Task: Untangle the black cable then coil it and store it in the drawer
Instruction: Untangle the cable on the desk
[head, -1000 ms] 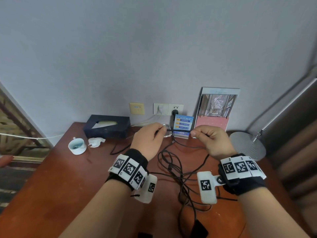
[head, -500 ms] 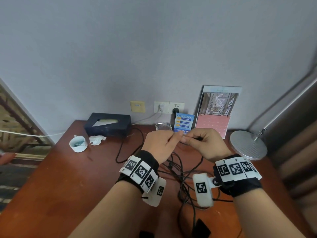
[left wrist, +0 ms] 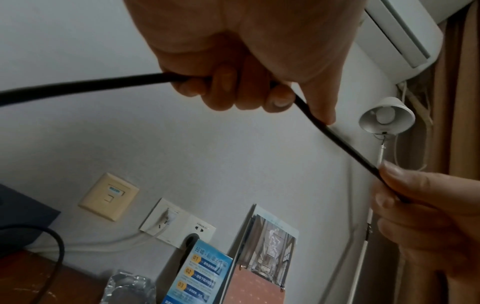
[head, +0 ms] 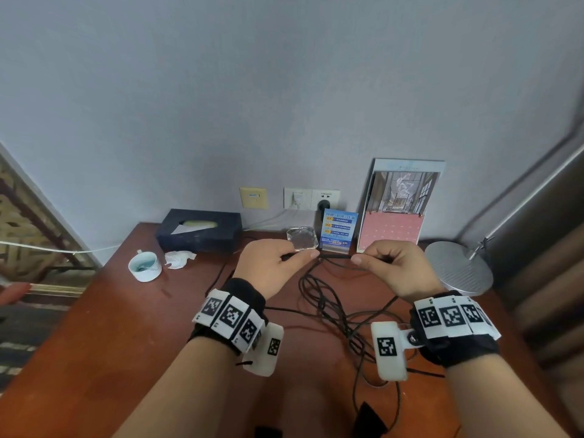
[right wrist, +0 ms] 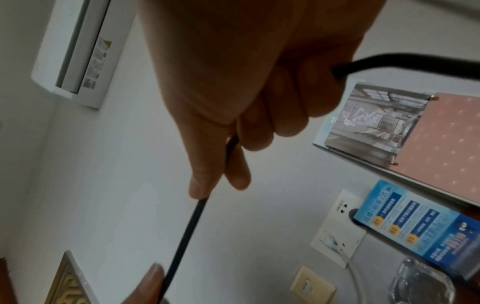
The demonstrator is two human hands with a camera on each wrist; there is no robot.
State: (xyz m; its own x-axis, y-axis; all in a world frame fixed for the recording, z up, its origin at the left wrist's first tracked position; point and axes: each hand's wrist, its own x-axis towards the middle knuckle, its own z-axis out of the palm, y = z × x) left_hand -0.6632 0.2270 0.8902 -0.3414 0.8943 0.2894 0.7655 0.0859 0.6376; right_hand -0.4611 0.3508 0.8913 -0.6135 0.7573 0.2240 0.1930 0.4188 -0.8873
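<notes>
A thin black cable is stretched in a short straight span between my two hands above the brown desk. My left hand grips it with curled fingers, and the cable runs on to the right hand. My right hand pinches it between thumb and forefinger, the other fingers curled round it. Below the hands the rest of the cable lies in a tangle of loops. A black plug end lies near the front edge. No drawer is in view.
Along the wall stand a dark tissue box, a glass ashtray, a blue card stand and a picture board. A white cup and crumpled tissue sit left. A lamp base is at the right.
My hands were together half a second ago; they have drawn apart, so a short length of cable is now pulled straight between them.
</notes>
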